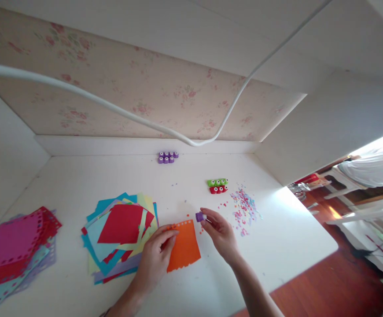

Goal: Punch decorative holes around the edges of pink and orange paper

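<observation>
My left hand (pixel 160 251) pinches the upper left edge of an orange sheet of paper (pixel 185 246). Small punched holes run along the sheet's top edge, and its bottom edge looks ragged. Between the thumb and fingers of my right hand (pixel 219 231) is a small purple craft punch (pixel 199 216), just off the sheet's top right corner and apart from it. A few orange bits lie on the table near that corner. Left of the sheet, partly behind my left hand, is a loose stack of coloured paper (pixel 120 224) with a red piece on top.
Punched sheets (pixel 13 242) lie in a pile at the far left. Purple punches (pixel 167 157) stand in rows near the back wall; green and red punches (pixel 218 186) sit nearer. Colourful confetti (pixel 244 207) is scattered at right. A white cable (pixel 191 141) hangs across the wall.
</observation>
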Demonstrator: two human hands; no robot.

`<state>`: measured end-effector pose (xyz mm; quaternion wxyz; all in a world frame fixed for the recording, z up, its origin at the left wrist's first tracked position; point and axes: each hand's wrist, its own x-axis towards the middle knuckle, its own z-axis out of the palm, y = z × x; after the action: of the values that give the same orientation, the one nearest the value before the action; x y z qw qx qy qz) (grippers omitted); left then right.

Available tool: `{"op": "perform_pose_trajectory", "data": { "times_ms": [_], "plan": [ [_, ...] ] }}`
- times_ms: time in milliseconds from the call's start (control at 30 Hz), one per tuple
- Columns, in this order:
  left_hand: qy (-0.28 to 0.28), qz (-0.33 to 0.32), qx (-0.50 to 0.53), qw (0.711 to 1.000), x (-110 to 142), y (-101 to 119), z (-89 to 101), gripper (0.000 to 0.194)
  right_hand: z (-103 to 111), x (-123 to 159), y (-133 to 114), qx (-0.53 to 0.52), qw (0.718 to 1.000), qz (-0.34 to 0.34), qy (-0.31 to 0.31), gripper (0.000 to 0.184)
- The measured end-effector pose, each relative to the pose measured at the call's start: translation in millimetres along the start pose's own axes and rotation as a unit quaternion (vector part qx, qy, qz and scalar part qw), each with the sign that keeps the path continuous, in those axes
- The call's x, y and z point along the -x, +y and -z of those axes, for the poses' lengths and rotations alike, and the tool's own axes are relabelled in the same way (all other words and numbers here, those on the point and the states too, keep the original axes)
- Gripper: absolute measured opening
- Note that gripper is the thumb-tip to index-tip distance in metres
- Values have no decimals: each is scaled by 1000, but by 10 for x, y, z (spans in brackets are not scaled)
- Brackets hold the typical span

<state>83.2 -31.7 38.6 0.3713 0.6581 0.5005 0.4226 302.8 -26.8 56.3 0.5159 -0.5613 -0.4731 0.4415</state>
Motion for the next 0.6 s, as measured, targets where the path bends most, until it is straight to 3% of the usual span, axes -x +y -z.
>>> {"op": "perform_pose_trajectory", "data": {
  "times_ms": [233, 600],
  "plan": [
    [-11, 30, 26, 999, -1, 20, 0, 22, 10, 61, 83, 22, 999, 9, -31, 24],
    [-7, 37, 16, 999, 12, -37, 3, 24, -49, 85, 15, 41, 998, 17, -42, 21]
  ]
}}
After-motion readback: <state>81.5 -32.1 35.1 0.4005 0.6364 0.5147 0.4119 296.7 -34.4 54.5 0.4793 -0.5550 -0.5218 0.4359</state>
